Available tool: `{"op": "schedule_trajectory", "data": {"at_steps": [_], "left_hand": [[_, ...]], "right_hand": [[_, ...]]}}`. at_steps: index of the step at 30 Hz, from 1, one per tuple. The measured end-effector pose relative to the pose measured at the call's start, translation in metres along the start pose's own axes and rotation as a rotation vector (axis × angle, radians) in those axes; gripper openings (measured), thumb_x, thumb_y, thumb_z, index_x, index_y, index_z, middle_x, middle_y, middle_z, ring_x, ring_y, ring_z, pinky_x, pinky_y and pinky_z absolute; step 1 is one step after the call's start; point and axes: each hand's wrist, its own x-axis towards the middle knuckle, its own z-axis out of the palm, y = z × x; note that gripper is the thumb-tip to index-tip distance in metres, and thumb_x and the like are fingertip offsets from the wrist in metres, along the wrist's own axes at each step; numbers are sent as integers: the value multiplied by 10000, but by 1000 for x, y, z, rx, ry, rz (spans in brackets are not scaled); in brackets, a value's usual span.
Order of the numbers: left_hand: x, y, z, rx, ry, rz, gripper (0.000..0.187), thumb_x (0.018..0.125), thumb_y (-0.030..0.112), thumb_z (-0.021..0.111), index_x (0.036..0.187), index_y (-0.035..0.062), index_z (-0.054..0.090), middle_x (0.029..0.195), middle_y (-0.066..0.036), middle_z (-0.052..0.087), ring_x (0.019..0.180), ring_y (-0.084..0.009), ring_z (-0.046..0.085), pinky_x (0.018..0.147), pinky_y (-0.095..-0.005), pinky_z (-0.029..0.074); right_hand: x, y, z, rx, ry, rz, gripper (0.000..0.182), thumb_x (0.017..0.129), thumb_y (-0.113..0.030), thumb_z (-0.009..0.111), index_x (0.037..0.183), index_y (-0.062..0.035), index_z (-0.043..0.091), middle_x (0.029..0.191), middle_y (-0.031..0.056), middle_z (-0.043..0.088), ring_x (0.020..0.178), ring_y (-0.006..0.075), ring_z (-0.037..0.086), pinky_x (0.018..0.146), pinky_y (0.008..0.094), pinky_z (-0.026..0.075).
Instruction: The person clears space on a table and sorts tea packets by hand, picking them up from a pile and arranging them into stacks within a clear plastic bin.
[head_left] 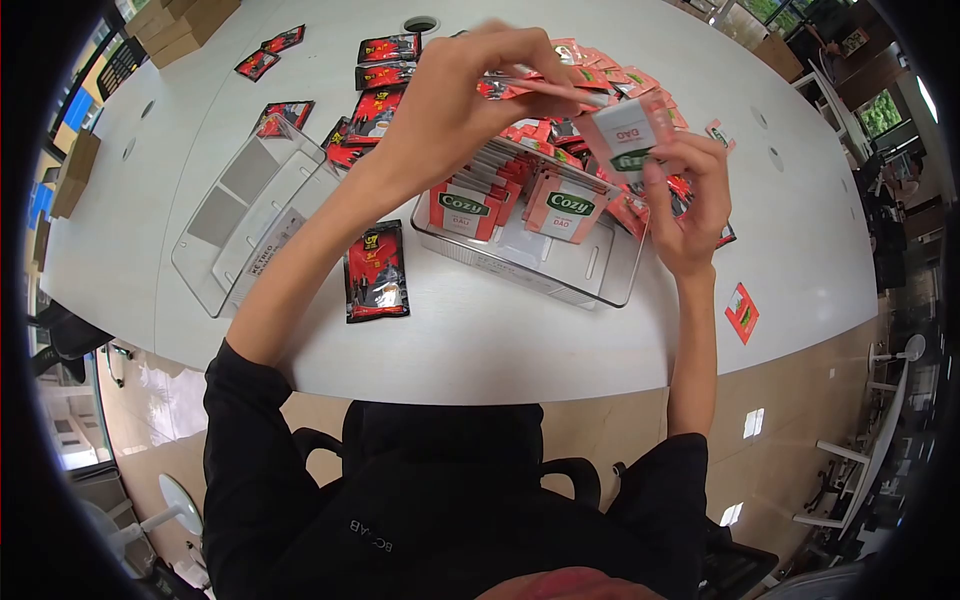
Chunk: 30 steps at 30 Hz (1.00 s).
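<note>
My left hand (480,85) is above the far side of a clear plastic bin (520,262), its fingers closed around pink tea sachets seen nearly edge-on. Between the thumb and fingers of my right hand (690,200) is a pink and white Cozy tea sachet (622,130), tilted and upside down to my view. Inside the bin, two rows of Cozy sachets stand upright: one row (465,208) at the left, another (568,210) in the middle. The bin's right end shows its bare floor. Behind it, loose pink sachets (590,75) lie in a heap, partly hidden by my hands.
A second clear bin (250,215) with a label stands at the left. A red and black coffee packet (377,272) lies between the bins, and several more such packets (380,110) lie farther back. One red sachet (741,313) rests near the right edge. Cardboard boxes (180,25) sit at the far left.
</note>
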Motion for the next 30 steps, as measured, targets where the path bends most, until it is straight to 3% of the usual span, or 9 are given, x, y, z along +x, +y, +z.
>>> {"op": "schedule_trajectory", "data": {"at_steps": [2, 5, 11, 14, 17, 18, 21, 22, 30], "left_hand": [[3, 5, -5, 500, 192, 384, 183, 736, 35, 800, 895, 125, 784, 1085, 31, 726, 841, -148, 609, 714, -264, 519], [-4, 16, -4, 510, 111, 283, 331, 666, -10, 803, 900, 222, 825, 1115, 52, 731, 816, -151, 592, 670, -247, 510], [-6, 4, 5, 468, 151, 306, 343, 660, -65, 770, 871, 200, 823, 1085, 23, 739, 885, -163, 684, 670, -256, 558], [-2, -2, 2, 299, 64, 356, 354, 672, -72, 765, 933, 163, 807, 1074, 13, 749, 944, -175, 712, 710, -276, 584], [-6, 3, 13, 285, 65, 305, 409, 680, -62, 774, 1046, 120, 763, 1070, 9, 757, 940, -177, 724, 714, -291, 590], [-5, 3, 16, 233, 46, 367, 589, 708, -71, 758, 1258, 105, 643, 1086, -5, 761, 910, -215, 739, 734, -295, 591], [-11, 12, 22, 129, -70, 251, 703, 744, -98, 715, 1383, 116, 514, 1112, -27, 758, 895, -259, 746, 735, -303, 591], [-11, 8, 23, 128, -163, 221, 819, 771, -140, 646, 1485, 139, 358, 1144, -45, 749, 1000, -274, 731, 731, -306, 593], [-17, 17, 37, -246, -220, 155, 699, 895, -172, 447, 1513, 75, 235, 1453, -194, 516, 1233, -308, 634, 722, -329, 617]], "right_hand": [[-2, 7, -1, -9, 53, -19, 242, 843, 46, 726, 1059, -29, 646, 1106, 135, 637, 836, 187, 647, 650, 305, 517], [-5, 15, -2, -100, 79, -87, 397, 841, 54, 739, 1185, -45, 567, 1144, 156, 613, 885, 181, 645, 633, 284, 517], [-9, 6, -6, 69, 158, 32, 662, 832, 81, 758, 1361, -54, 382, 1036, 152, 669, 713, 145, 657, 595, 224, 507], [-7, 9, -8, 134, 233, 39, 546, 820, 89, 760, 1277, -26, 485, 962, 108, 706, 628, 115, 640, 586, 220, 496], [-4, 10, -12, 8, 94, -59, 399, 781, 77, 790, 1129, -5, 613, 936, 71, 723, 623, 87, 627, 549, 212, 468], [1, 4, -10, 21, 43, -57, 340, 759, 67, 806, 1056, -15, 661, 913, 53, 723, 611, 80, 612, 533, 212, 455], [0, -4, -4, 19, -41, -38, 285, 720, 41, 836, 970, -47, 729, 911, 39, 720, 586, 72, 580, 505, 211, 429], [0, -5, -3, 3, -73, -22, 289, 703, 26, 852, 957, -69, 749, 933, 42, 718, 572, 72, 561, 493, 210, 416], [4, -8, 0, -8, -36, 39, 259, 667, 24, 866, 878, -83, 761, 1054, 60, 720, 540, 73, 537, 482, 215, 413]]}}
